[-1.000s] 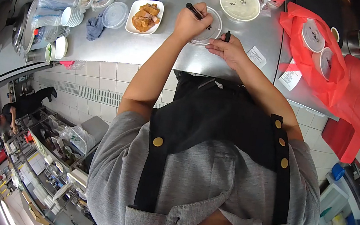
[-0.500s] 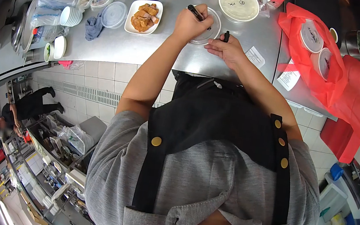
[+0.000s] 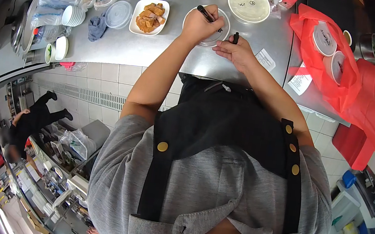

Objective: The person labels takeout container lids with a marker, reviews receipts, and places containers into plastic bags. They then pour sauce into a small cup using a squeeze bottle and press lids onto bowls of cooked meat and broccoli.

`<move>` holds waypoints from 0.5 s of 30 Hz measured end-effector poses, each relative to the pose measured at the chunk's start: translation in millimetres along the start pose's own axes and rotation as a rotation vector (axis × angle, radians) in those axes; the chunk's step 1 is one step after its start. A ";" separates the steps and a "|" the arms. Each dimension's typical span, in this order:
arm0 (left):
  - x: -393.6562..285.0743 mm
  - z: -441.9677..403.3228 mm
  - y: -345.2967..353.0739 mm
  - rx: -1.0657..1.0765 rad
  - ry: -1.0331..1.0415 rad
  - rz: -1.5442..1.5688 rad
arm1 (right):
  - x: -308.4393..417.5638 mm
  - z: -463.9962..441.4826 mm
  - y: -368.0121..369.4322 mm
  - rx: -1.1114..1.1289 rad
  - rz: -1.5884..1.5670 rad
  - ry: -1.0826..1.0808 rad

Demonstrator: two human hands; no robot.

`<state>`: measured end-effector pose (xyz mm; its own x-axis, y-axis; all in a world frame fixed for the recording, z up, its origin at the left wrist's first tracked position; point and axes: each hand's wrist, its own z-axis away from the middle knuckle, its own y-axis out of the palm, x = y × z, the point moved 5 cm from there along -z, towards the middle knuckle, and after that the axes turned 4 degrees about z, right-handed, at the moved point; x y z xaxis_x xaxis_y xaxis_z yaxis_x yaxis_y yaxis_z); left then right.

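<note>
My left hand [image 3: 201,26] grips a black marker pen [image 3: 205,13] over a round, pale container lid [image 3: 216,37]. Dark writing shows on the lid, partly covered by that hand; the pen's tip is hidden. At the lid's near right edge, my right hand [image 3: 236,53] pinches a black pen cap [image 3: 235,38], its fingertips touching the rim. Just beyond stands another round lidded container [image 3: 248,5] with black marks on top. Left of my hands, a white square dish [image 3: 147,30] holds browned food pieces [image 3: 151,18].
A paper slip [image 3: 265,59] lies right of my hands. Farther right, a red plastic bag [image 3: 353,82] surrounds marked lidded containers [image 3: 324,39]. To the left are a clear lid [image 3: 118,15], blue cloth [image 3: 97,28] and stacked white bowls [image 3: 73,16]. Another person [image 3: 30,124] stands behind at left.
My left hand and the marker have shifted very slightly over the lid. My right hand stays in place. The person behind has changed posture, moving a little to the right in view.
</note>
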<state>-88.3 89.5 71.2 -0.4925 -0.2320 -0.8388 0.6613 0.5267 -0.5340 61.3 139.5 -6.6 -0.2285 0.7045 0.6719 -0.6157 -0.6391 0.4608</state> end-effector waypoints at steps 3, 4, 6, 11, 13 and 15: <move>-1.4 -0.4 0.2 0.044 -0.017 -0.040 | 1.0 1.1 0.5 0.001 -0.004 -0.006; -1.5 -0.5 1.0 0.044 -0.017 -0.040 | 1.1 1.3 0.6 0.001 -0.005 -0.005; -2.2 0.0 0.9 0.009 -0.009 -0.008 | 0.4 1.0 0.9 0.001 -0.007 -0.002; -1.5 0.1 1.5 0.021 0.010 -0.046 | 0.2 0.3 0.3 -0.007 0.005 -0.006; -4.2 -0.4 1.4 0.036 0.024 -0.063 | -0.4 -0.5 -0.1 -0.004 0.002 -0.005; -6.5 -0.9 0.9 0.023 0.004 -0.017 | -1.0 -1.0 -0.7 -0.003 -0.001 -0.004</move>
<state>-85.0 92.3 76.3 -0.5055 -0.2376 -0.8295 0.6661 0.5037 -0.5502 61.2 139.5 -8.2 -0.2250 0.7038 0.6738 -0.6179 -0.6378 0.4598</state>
